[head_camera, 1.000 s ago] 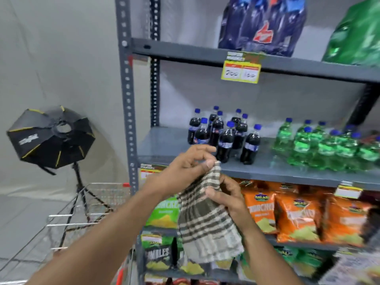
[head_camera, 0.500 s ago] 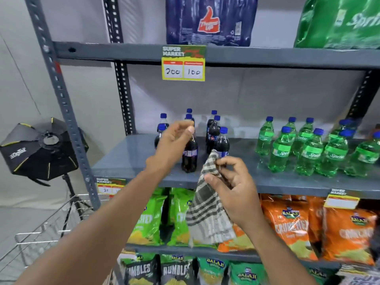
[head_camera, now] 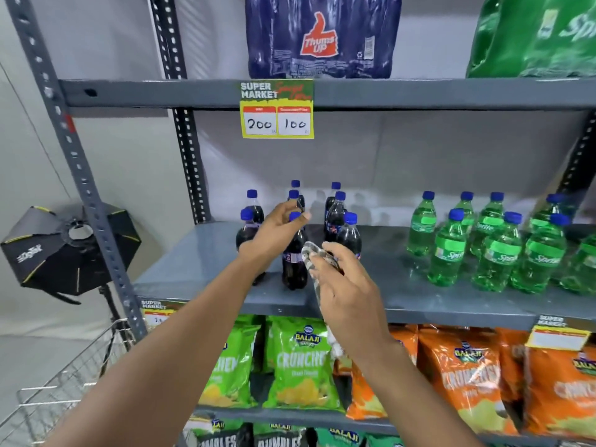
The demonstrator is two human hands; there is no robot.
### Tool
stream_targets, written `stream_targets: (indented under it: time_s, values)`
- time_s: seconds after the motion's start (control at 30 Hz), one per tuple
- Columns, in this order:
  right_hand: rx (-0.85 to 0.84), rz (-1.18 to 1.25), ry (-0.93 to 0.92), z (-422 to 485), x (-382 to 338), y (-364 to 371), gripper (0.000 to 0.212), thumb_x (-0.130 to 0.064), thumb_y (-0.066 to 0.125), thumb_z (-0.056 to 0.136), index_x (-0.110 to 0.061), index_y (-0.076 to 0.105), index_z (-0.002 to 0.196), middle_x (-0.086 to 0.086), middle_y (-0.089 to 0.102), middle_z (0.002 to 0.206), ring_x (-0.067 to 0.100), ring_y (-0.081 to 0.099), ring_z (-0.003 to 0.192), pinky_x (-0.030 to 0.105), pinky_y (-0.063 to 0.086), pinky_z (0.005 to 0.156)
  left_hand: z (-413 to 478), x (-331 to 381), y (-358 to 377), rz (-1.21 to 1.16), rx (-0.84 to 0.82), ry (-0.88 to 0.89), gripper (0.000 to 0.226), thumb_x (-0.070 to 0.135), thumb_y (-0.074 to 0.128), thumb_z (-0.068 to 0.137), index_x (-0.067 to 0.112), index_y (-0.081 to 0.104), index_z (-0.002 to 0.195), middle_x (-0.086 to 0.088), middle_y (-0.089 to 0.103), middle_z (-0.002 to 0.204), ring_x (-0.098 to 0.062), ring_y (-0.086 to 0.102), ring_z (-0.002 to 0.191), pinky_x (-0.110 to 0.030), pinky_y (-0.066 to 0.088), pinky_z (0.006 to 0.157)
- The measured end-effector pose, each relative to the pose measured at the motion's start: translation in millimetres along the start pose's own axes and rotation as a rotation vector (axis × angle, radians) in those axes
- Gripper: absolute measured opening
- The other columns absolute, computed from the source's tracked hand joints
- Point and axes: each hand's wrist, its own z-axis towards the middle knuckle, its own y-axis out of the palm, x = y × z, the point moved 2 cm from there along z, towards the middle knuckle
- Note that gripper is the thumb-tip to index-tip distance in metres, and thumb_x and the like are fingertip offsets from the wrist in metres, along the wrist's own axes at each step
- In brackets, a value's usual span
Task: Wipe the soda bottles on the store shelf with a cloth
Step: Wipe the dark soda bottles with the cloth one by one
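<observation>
Head view: we face a grey shelf (head_camera: 206, 272) that carries a cluster of dark cola bottles on its left part and green bottles (head_camera: 448, 250) well apart to the right. Our left hand (head_camera: 274, 233) reaches over the front bottle (head_camera: 294, 266), which stands upright near the shelf's front edge; the fingers (head_camera: 298, 217) are curled around its blue cap and neck, gripping it. More dark bottles (head_camera: 335, 217) stand upright just behind and beside it.

Our right hand (head_camera: 346, 285) is just to the right of that bottle, its fingers closed on a checked cloth (head_camera: 311, 256). The bunched top of the cloth sits against the bottle's side at label height, though we cannot tell whether it truly touches. The rest of the cloth hangs down behind the hand and is mostly hidden.

A price tag (head_camera: 277, 121) hangs from the shelf above. Below, green chip bags (head_camera: 300, 366) and orange bags (head_camera: 467, 379) fill the next level. To the left stand a softbox (head_camera: 61, 250) and a wire cart (head_camera: 64, 391).
</observation>
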Motion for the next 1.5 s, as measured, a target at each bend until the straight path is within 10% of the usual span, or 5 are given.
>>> stream_targets:
  time_s: [0.47, 0.77, 1.1, 1.5]
  values:
    - [-0.017, -0.085, -0.084, 10.0, 14.7, 39.5, 0.031, 0.005, 0.068, 0.088, -0.007, 0.073, 0.116, 0.002, 0.071, 0.12, 0.026, 0.061, 0.097, 0.034, 0.054, 0.091, 10.9, -2.9, -2.2, -0.195, -0.206, 0.155, 0.029, 0.021, 0.052, 0.104, 0.01, 0.066, 0.126, -0.005, 0.074, 0.124, -0.014, 0.067, 0.119, -0.039, 0.046, 0.11]
    - [0.043, -0.022, -0.207, 22.7, -12.2, 36.4, 0.047, -0.006, 0.024, 0.108, 0.002, 0.068, 0.122, 0.011, 0.068, 0.129, 0.025, 0.057, 0.13, 0.037, 0.046, 0.111, -2.3, 23.1, -9.2, -0.471, -0.348, 0.169, 0.036, 0.022, 0.045, 0.106, 0.002, 0.061, 0.132, -0.017, 0.067, 0.132, -0.027, 0.062, 0.127, -0.045, 0.043, 0.112]
    - [0.113, 0.013, -0.033, 37.8, -10.5, 27.7, 0.027, 0.004, 0.058, 0.093, 0.001, 0.072, 0.115, 0.012, 0.071, 0.117, 0.026, 0.061, 0.111, 0.034, 0.049, 0.103, -14.0, 33.0, -7.9, -0.606, -0.405, 0.096, 0.037, 0.026, 0.042, 0.106, 0.002, 0.064, 0.123, -0.018, 0.07, 0.128, -0.029, 0.064, 0.124, -0.04, 0.048, 0.107]
    - [0.095, 0.079, 0.063, 30.7, -15.5, 19.5, 0.032, -0.002, 0.047, 0.096, -0.001, 0.072, 0.116, 0.009, 0.071, 0.116, 0.023, 0.06, 0.11, 0.023, 0.045, 0.105, -19.2, 29.8, -7.8, -0.704, -0.434, -0.017, 0.042, 0.029, 0.039, 0.106, -0.001, 0.062, 0.126, -0.02, 0.069, 0.128, -0.029, 0.065, 0.123, -0.039, 0.052, 0.104]
